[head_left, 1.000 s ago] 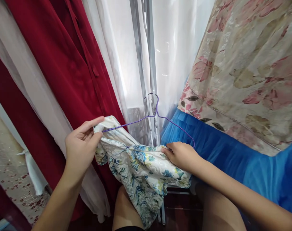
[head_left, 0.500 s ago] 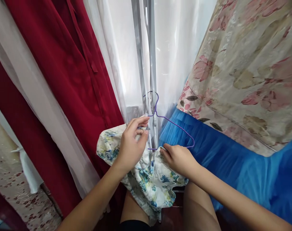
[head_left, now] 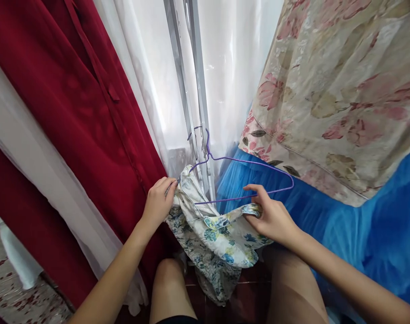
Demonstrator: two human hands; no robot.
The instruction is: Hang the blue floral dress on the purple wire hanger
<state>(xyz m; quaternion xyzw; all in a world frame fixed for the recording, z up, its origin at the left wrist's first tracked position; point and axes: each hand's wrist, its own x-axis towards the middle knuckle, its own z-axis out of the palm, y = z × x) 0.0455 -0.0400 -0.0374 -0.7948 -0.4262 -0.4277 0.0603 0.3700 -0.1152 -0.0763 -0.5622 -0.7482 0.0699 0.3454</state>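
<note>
A purple wire hanger (head_left: 248, 160) hangs by its hook from a grey metal upright. Its left arm runs inside the shoulder of a white garment with blue and yellow flowers (head_left: 221, 238), while the right arm is bare. My left hand (head_left: 159, 198) is closed on the cloth by that left shoulder. Lower on the right, my right hand (head_left: 271, 213) pinches the garment's other edge, just below the hanger's bottom bar, its index finger stretched toward the bar. The garment droops between my knees.
Grey metal uprights (head_left: 178, 54) stand before a white curtain (head_left: 232, 67). Dark red cloth (head_left: 90, 117) hangs at left. A pink-flowered cream fabric (head_left: 340, 90) and blue tulle (head_left: 326, 238) hang at right. Dark red floor tiles (head_left: 250, 292) show below.
The garment's left shoulder now sits over the hanger's left arm. My left hand has moved left and down; my right hand has moved right, spreading the neckline. The view has shifted a little.
</note>
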